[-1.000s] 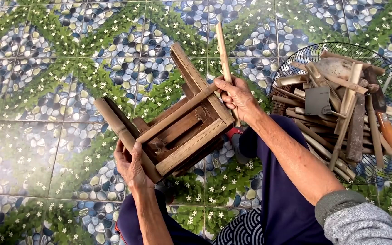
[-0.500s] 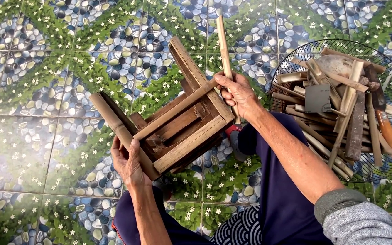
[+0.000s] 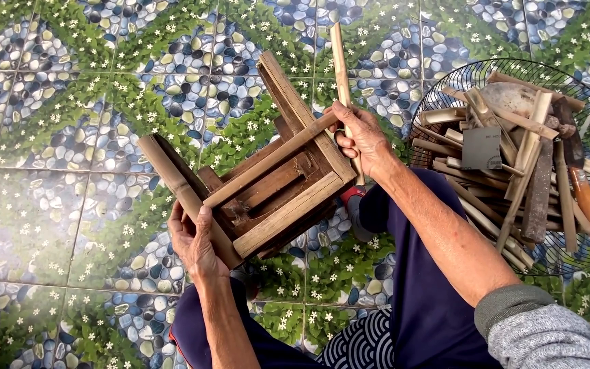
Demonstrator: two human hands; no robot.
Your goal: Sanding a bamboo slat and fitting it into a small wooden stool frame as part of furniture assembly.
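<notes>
A small stool-like frame of brown bamboo pieces [image 3: 268, 181] lies tilted over my lap, legs pointing away. My left hand [image 3: 194, 242] grips its near-left leg from below. My right hand [image 3: 358, 137] holds a long thin bamboo stick [image 3: 341, 68] that points up and away, and the same hand rests against the frame's right corner and crossbar. My dark blue trousers [image 3: 418, 301] and grey sleeve [image 3: 541, 335] fill the lower right.
A round black wire basket [image 3: 445, 92] at the right holds several bamboo strips, a grey square sheet [image 3: 481, 148], a dark long block [image 3: 536, 191] and an orange-handled tool [image 3: 585, 198]. The floor [image 3: 49, 205] is tiled with a pebble-and-flower pattern.
The frame and both hands have barely shifted, only a slight tilt and a small camera move. Both grips are unchanged.
</notes>
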